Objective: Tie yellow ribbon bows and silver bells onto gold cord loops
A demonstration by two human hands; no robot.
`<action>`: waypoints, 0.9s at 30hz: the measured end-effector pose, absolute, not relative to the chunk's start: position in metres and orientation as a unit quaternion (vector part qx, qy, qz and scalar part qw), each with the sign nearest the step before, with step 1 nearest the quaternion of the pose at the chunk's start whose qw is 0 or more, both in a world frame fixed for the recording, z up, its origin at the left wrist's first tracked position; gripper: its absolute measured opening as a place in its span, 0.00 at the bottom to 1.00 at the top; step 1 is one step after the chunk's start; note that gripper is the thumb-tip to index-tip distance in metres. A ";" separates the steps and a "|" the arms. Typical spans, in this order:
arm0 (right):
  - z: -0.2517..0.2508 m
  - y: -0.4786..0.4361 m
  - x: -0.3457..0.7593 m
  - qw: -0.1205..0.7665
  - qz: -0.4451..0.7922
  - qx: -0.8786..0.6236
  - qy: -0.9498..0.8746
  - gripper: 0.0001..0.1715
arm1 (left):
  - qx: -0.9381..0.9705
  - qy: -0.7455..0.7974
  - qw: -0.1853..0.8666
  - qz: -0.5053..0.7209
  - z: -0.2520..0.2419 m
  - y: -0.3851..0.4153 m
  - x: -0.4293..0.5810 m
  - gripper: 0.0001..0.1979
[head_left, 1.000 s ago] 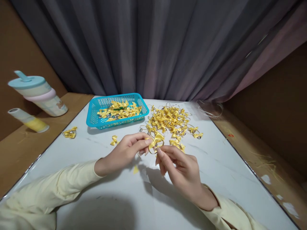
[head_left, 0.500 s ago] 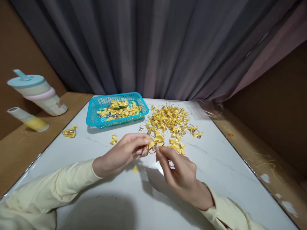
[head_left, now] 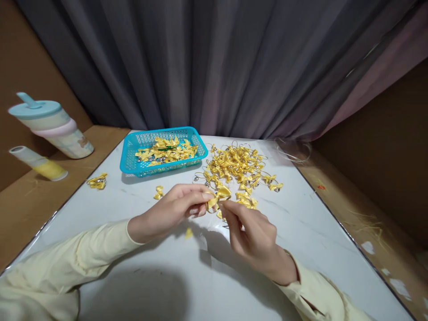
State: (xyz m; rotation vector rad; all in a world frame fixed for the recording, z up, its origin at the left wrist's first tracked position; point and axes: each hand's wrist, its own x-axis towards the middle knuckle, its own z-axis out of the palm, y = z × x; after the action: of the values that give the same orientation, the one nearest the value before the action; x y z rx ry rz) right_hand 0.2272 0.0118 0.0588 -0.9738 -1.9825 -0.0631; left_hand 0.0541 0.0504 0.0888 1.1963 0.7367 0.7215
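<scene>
Between my two hands, above the white table, is a yellow ribbon bow (head_left: pixel 222 192) with a thin wire loop hanging below it. My left hand (head_left: pixel 174 207) pinches the bow's left side between thumb and fingers. My right hand (head_left: pixel 252 232) is closed in a pinch at the bow's lower right, by the wire; the fingertips hide exactly what they grip. Just beyond, a heap of yellow bows with wire loops and small silver bells (head_left: pixel 236 165) lies on the table. A smaller group of bows (head_left: pixel 246 199) sits behind my right hand.
A blue plastic basket (head_left: pixel 129 168) with yellow bows and bells stands at the back left. Loose bows (head_left: pixel 96 181) and a yellow scrap (head_left: pixel 189 233) lie on the table. A lidded tumbler (head_left: pixel 62 127) and a spool of yellow ribbon (head_left: pixel 47 168) stand on cardboard at left. Clear plastic (head_left: pixel 284 151) lies back right.
The bow has turned a little, its right loop now tilting up and right. My right hand has shifted slightly rightward, while my left hand keeps its pinch.
</scene>
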 end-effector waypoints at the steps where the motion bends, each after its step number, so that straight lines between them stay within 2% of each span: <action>1: 0.060 0.011 0.227 0.450 -0.018 -0.396 -0.800 0.10 | 0.565 0.341 0.677 0.327 0.090 0.050 0.054 0.13; 6: 0.067 0.010 0.226 0.456 0.087 -0.397 -0.791 0.08 | 0.660 0.371 0.558 0.339 0.095 0.047 0.053 0.12; 13: 0.071 0.011 0.225 0.465 0.185 -0.415 -0.760 0.06 | 0.674 0.371 0.528 0.360 0.097 0.048 0.053 0.10; 18: 0.072 0.011 0.224 0.475 0.197 -0.414 -0.751 0.06 | 0.650 0.375 0.564 0.346 0.096 0.049 0.053 0.11; 27: 0.070 0.008 0.221 0.481 0.169 -0.416 -0.753 0.06 | 0.505 0.349 0.710 0.344 0.094 0.050 0.058 0.13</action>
State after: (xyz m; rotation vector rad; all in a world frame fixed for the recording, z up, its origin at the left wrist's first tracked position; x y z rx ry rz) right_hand 0.2206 0.0084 0.0700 -1.0150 -1.8362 0.4122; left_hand 0.0575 0.0498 0.0940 1.1207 0.7752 0.7644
